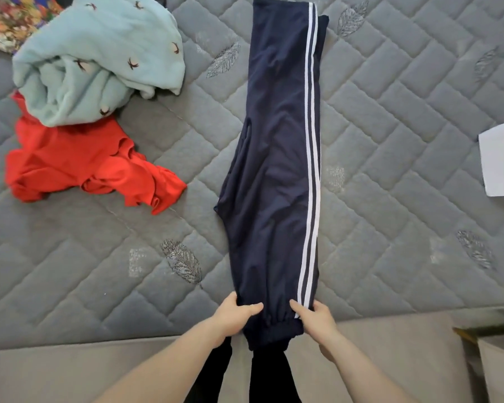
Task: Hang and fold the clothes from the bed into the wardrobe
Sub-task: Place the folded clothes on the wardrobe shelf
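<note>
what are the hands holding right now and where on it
Both hands hold the navy track pants at the elastic ankle cuff: left hand on its left side, right hand by the white stripes.

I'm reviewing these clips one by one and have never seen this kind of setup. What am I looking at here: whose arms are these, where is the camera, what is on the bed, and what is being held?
There is no machine here. A person wears a wide-angle camera on the head, looking forward and down, so the two bare arms entering from the bottom are the wearer's own.

The surface is a grey quilted mattress. Laid out lengthwise on it are navy track pants with two white side stripes, folded leg over leg. The left hand and the right hand each grip the gathered cuff end nearest the wearer.

To the left lie a crumpled red garment, a pale blue fleece garment partly on top of it, and a flowered cloth in the corner. A white sheet-like item sits at the right edge; what it is cannot be told.
</note>
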